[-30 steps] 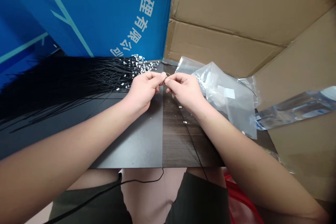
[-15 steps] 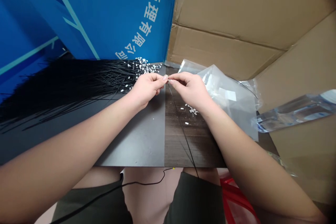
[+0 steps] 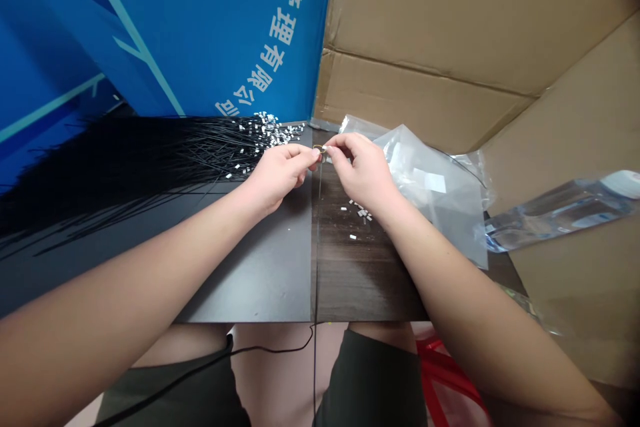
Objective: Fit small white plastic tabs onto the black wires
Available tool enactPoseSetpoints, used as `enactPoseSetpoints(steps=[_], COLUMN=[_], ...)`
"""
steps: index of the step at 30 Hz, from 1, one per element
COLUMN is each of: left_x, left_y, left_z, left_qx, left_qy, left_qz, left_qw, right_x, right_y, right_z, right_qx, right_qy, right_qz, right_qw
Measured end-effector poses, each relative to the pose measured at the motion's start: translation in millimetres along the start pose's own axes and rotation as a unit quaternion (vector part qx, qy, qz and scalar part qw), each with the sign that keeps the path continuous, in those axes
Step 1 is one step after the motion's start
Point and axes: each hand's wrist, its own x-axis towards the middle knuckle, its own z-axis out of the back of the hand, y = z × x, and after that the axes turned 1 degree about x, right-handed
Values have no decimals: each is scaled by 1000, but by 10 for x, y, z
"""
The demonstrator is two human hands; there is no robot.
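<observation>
My hands meet at the table's far middle, with my left hand (image 3: pixel 280 173) and right hand (image 3: pixel 363 170) pinching at the fingertips. Between them shows a small brass-coloured ring (image 3: pixel 318 150), partly hidden by my fingers. A thin black wire (image 3: pixel 315 260) drops from that pinch, across the table and over its front edge. Left of my left hand, a fan of many thin black cables (image 3: pixel 150 173) spreads out, their ends carrying small white tags (image 3: pixel 265 130). Several loose white pieces (image 3: pixel 361 213) lie just below my right hand.
The dark table (image 3: pixel 365 280) has a grey half and a wood-grain half. A clear plastic bag (image 3: pixel 430 187) lies to the right, with a clear plastic bottle (image 3: pixel 565 213) beyond it. Cardboard sheets (image 3: pixel 425 27) and a blue printed board (image 3: pixel 200 27) stand behind. A red stool (image 3: pixel 445 373) sits below right.
My right hand has moved up and left, showing several white pieces beneath it. The thin wire now hangs nearly straight down from my fingertips, and my left hand has shifted slightly.
</observation>
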Motion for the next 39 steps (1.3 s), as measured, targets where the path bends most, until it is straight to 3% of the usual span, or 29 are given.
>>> enactPoseSetpoints(steps=[20, 29, 39], left_x=[18, 18, 0], left_y=[23, 44, 21], left_z=[26, 33, 20], left_qx=[103, 124, 126], left_qy=[-11, -12, -13], left_qz=[-81, -100, -96], left_qw=[991, 987, 987], right_x=[-27, -28, -33], right_y=[21, -22, -16], right_z=[-44, -71, -71], right_qx=[-10, -33, -42], right_qy=[12, 1, 9], right_qz=[20, 78, 80], right_qw=[1000, 996, 996])
